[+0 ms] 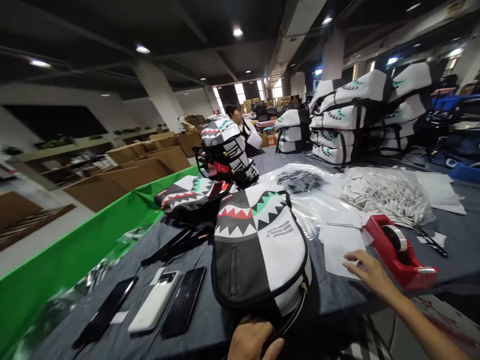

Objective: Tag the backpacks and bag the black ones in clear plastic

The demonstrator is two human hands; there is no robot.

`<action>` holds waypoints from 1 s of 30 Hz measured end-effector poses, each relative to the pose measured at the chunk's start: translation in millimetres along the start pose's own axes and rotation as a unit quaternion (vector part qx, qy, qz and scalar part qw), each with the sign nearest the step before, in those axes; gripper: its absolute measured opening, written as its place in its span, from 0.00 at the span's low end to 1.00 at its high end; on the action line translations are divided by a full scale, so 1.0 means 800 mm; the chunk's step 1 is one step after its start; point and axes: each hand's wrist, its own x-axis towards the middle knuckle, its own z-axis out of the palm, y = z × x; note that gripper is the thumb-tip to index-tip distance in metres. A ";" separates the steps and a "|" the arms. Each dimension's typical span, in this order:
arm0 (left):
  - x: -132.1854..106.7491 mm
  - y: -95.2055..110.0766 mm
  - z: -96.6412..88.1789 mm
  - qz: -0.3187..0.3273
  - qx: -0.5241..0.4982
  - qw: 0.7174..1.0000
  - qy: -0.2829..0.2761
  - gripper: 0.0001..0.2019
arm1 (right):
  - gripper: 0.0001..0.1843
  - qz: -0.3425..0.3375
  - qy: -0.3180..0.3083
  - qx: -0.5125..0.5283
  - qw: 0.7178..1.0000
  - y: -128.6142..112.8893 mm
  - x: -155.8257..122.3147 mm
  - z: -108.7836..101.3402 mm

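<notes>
1. The left hand (253, 341) is curling closed around the near end of the shark-print backpack (258, 245), cut off by the lower frame edge, so its exact grip is hidden.
2. The right hand (369, 272) is held open, fingers spread, right of the backpack, at a paper sheet (339, 250); contact is hard to make out.
3. Three phones (153, 302) are lying left of the backpack on the bench (330, 295), with open bench between them.
4. A red tape dispenser (397, 250) is sitting farther right of the backpack.
5. Stacked backpacks (337, 120) are standing far beyond it.
</notes>
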 end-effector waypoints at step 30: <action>0.106 0.157 0.122 -0.368 -0.578 0.728 0.015 0.34 | 0.18 -0.224 0.096 -0.013 0.970 -0.103 -0.098 0.050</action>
